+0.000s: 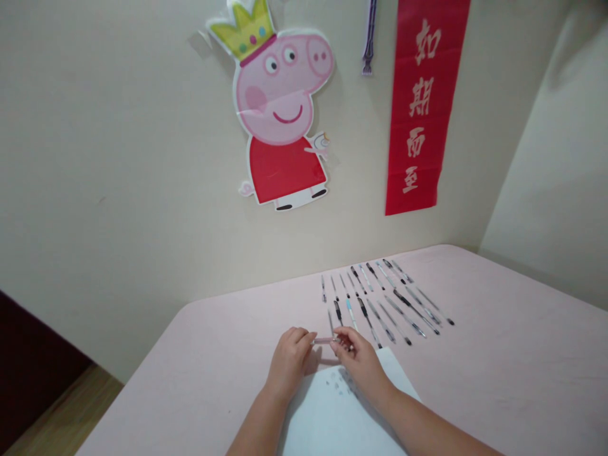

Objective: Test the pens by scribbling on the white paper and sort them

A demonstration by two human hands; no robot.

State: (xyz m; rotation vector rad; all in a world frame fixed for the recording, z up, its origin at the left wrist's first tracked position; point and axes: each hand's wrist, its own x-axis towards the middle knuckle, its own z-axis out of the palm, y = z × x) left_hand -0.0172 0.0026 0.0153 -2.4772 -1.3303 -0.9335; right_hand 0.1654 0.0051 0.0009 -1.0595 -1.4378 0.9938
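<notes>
My left hand [291, 354] and my right hand [357, 356] are close together over the pink table [498, 380]. Both pinch the ends of one pinkish clear pen [325, 341], held level between them. Under my wrists lies a white sheet of paper [332, 418] with small dark scribbles on it. Just beyond my hands several pens [389, 297] lie side by side in rows on the table.
The table stands in a corner against a cream wall. On the wall hang a cartoon pig cutout [280, 114] and a red banner [422, 101] with characters. A strip of wooden floor [61, 418] shows at the lower left.
</notes>
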